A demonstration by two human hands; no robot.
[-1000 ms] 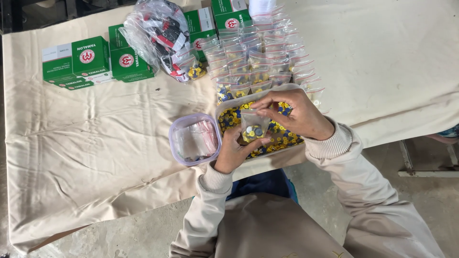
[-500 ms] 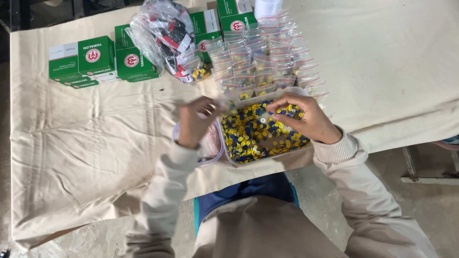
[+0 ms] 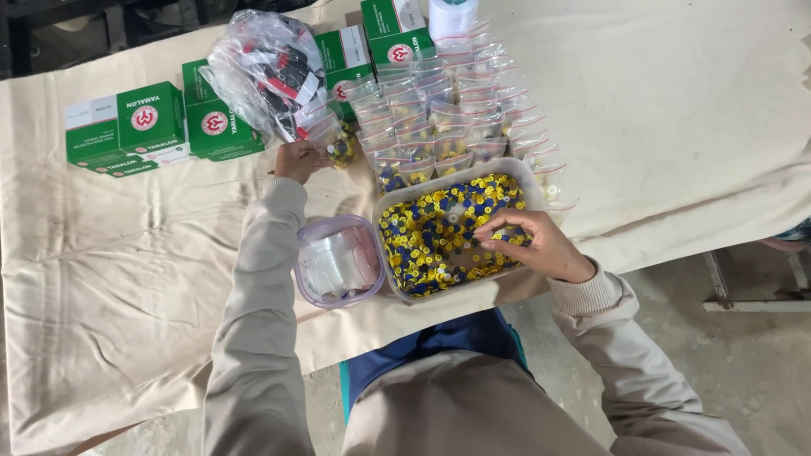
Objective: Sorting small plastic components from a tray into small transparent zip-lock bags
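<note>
Cream cloth covers the whole worktop (image 3: 676, 127), wrinkled on the near left side, with bare concrete floor showing below the edge. Right hand (image 3: 532, 241) is down in a clear tub (image 3: 528, 173) full of small yellow and blue buttons (image 3: 431, 245), fingertips pinched together on a few of them near the middle of the pile. Left hand (image 3: 297, 159) is stretched out away from the body, past the tub, closed on a little filled bag (image 3: 340, 148) that sits just at the near edge of a big crumpled plastic sack (image 3: 266, 72) with red and dark bits inside. Can't really tell how much of that bag is between the fingers, they're curled over it. Right behind the tub there's a spread of small clear zip bags (image 3: 448, 101), overlapping in rows, the nearest ones touching the tub's far rim and some with buttons already in them. Just left of the tub, touching it, is a smaller round-cornered container (image 3: 338, 262) with a purple rim, holding flat empty bags. Green and white boxes (image 3: 139, 127) sit in a row along the far left, more of them behind the sack. A white roll (image 3: 454, 13) pokes in at the top edge.
</note>
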